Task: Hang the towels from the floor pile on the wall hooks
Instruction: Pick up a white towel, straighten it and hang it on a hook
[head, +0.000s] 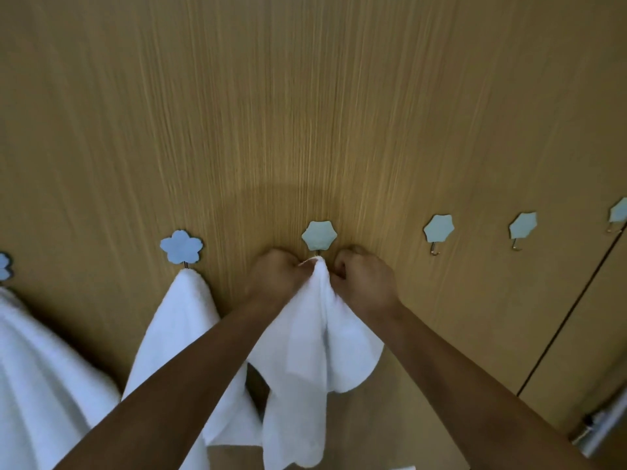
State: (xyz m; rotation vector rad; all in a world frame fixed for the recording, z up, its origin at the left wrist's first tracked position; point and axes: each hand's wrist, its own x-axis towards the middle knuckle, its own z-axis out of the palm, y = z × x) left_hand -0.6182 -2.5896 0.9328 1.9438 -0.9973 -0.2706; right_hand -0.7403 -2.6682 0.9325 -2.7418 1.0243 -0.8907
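At middle hook [319,235]: left hand [274,276] + right hand [363,283], fingers clenched on bunched top of white towel [305,361], tip touching hook's wire, rest hanging down wall [271,96]. Seated or not: can't tell. Done: 2 towels up at left, one [176,327] on flower hook [181,246], another [37,374] at frame edge. Left, prob.: 3 bare hooks to right, nearest [438,229]. Floor pile out of view.

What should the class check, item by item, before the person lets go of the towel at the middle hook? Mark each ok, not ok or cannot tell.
1. Left hand grips the towel: ok.
2. Right hand grips it: ok.
3. Towel's top sits right under the middle hook: ok.
4. Towel caught on the hook's prong: cannot tell, hidden.
5. Neighbouring towel hangs on its hook: ok.
6. Next hook free: ok.
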